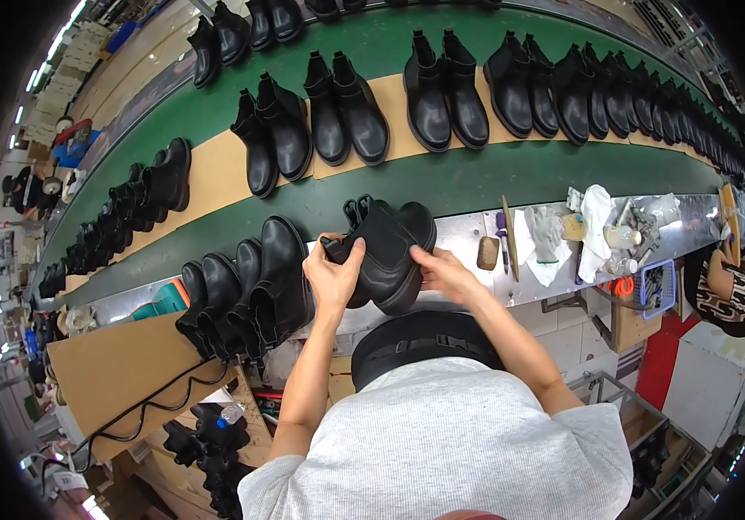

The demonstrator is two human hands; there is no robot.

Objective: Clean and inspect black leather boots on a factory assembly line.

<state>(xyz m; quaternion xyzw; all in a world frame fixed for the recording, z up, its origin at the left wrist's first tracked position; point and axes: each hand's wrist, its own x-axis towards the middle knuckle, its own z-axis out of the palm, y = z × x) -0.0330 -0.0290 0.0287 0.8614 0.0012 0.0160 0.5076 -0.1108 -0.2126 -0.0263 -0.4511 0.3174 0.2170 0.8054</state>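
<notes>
Close to my body, over the metal edge of the bench, I hold a pair of black ankle boots (381,247), lying across each other. Around the upper shafts, where the pull tabs stick up, my left hand (334,274) is closed, its thumb against the side panel. My right hand (443,273) grips the foot part from the other side, its thumb pressing on the upper. Most fingers of both hands are hidden behind the boots. Just left of my left hand stand several more black boots (279,260) in a tight group.
Beyond lies a green conveyor belt (511,180) bearing rows of black boots on brown card. On the metal ledge at right are a brown block (487,253), a purple-capped pen (502,243), white cloths (596,221), bottles and a blue basket (657,288). A cardboard sheet (121,373) is at left.
</notes>
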